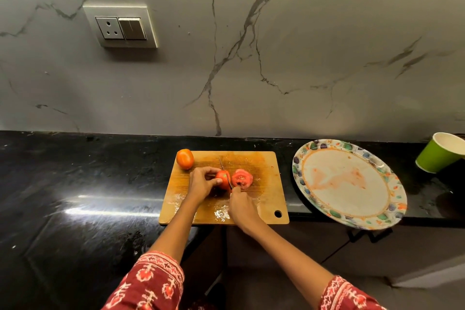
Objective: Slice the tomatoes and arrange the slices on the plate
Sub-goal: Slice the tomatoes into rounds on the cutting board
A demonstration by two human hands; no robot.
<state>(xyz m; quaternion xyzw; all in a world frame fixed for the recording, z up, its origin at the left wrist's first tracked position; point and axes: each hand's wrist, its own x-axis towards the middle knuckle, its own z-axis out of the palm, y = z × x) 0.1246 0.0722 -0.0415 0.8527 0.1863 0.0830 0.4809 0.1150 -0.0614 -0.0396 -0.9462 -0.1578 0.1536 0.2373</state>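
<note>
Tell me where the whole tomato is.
Head view: the whole tomato sits on the board's far-left corner, just beyond the left hand.

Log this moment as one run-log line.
phase: slicing | left hand: holds tomato on board | right hand: knife cutting | slices: on board | plate: no slices

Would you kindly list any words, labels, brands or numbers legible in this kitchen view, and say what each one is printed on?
None can be read.
Green paper cup: plain, no print visible.
Plate: only a coloured pattern on the rim, no lettering.
Wall socket and switch plate: no legible marking.
Cutting board, knife and tomatoes: no labels showing.
</note>
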